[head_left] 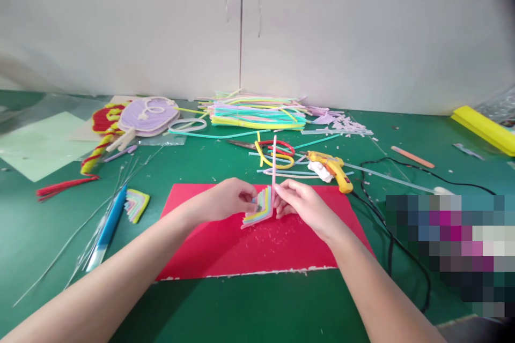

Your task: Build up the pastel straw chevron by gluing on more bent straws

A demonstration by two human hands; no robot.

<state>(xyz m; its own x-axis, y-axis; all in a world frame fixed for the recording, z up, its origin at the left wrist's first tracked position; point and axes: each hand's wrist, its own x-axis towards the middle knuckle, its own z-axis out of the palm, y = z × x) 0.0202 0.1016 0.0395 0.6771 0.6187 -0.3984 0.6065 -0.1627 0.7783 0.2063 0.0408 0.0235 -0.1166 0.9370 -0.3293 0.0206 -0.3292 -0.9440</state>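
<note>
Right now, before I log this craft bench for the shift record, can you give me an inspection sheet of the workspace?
Surface: green table with a red sheet flecked with pale scraps.
Job's things: pastel rainbow strip piece; pink strip standing upright against it.
Clutter: yellow glue gun, pile of coloured strips, purple fan, blue pen, scissors.
Grippers: left hand pinches the rainbow piece; right hand grips the pink strip.
Cables: black cable loops off the right.
Surroundings: pale wall panels.
</note>
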